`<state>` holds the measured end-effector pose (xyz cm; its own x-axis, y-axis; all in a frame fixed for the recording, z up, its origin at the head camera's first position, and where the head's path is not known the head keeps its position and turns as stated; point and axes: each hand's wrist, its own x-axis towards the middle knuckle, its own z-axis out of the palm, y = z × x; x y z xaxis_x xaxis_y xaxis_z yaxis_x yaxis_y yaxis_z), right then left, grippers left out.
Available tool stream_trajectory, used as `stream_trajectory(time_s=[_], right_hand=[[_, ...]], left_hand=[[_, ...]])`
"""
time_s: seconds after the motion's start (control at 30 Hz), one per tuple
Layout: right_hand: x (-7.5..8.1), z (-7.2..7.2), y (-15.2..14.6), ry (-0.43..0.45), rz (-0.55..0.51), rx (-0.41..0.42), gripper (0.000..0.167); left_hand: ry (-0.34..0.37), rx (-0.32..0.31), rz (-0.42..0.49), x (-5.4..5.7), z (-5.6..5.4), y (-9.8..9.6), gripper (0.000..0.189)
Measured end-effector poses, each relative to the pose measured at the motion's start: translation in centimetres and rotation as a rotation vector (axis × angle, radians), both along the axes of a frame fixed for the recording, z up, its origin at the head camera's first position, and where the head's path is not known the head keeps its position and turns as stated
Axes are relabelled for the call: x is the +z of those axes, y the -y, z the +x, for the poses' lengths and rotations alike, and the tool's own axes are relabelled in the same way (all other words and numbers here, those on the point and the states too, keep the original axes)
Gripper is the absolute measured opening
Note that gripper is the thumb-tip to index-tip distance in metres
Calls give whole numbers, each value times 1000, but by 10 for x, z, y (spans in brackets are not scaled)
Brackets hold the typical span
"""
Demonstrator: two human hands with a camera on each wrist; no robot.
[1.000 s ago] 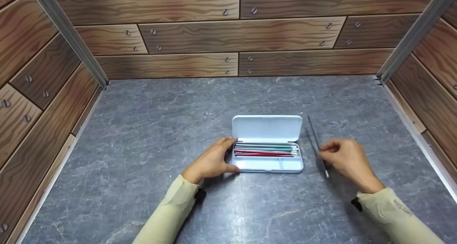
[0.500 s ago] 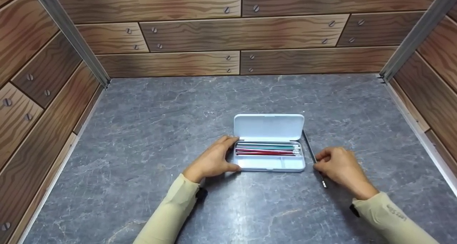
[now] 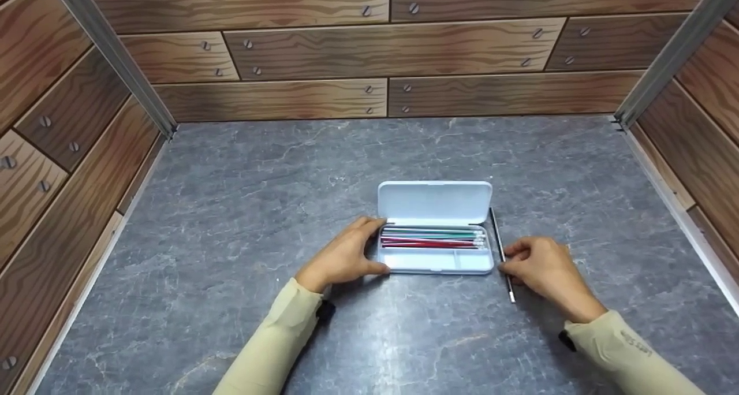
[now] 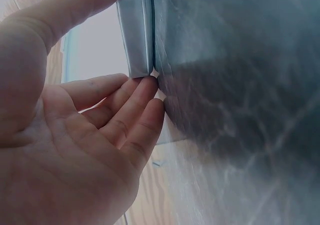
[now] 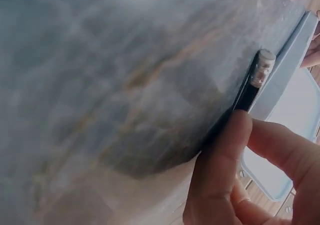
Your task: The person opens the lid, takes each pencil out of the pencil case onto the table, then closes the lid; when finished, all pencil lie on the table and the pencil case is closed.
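Observation:
A pale blue pencil case (image 3: 436, 201) lies on the table with its hinged lid raised at the back. Several red, green and white pencils (image 3: 430, 240) fill its rear compartment; the two front compartments are bare. Thumb and fingers of my left hand (image 3: 342, 255) span the case's left end and grip it, thumb at the front corner, fingers near the hinge. Just right of the case, my right hand (image 3: 542, 269) pinches a black pencil (image 3: 495, 224) between thumb and fingers. Its white eraser end (image 5: 266, 59) points toward me, and the pencil lies nearly alongside the case's right side.
The grey marbled tabletop (image 3: 260, 181) spreads around the case. Wood-patterned panels (image 3: 306, 51) rise at the back and on both sides, with metal posts (image 3: 115, 60) at the back corners.
My right hand has brought the black pencil left and nearer to me, from well off the case to close by its right side. The left hand keeps its place on the case.

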<state>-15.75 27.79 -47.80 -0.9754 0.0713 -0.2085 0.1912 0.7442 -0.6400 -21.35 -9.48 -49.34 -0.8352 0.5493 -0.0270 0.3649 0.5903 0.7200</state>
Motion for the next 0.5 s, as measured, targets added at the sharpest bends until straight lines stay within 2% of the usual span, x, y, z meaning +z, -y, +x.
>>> stream_trajectory(time_s=[0.17,0.3,0.4,0.5], right_hand=[[3,-3,-1,-66,12,4,32],[10,-11,4,-191,35,67,30],[15,-18,12,-273,-36,154,28],[17,-26,21,-289,-137,255,26]], left_hand=[[4,-10,-11,0,0,-1,98],[-5,-11,-10,0,-1,-1,98],[-13,-5,-6,1,-1,0,98],[-8,-2,-6,0,0,0,98]])
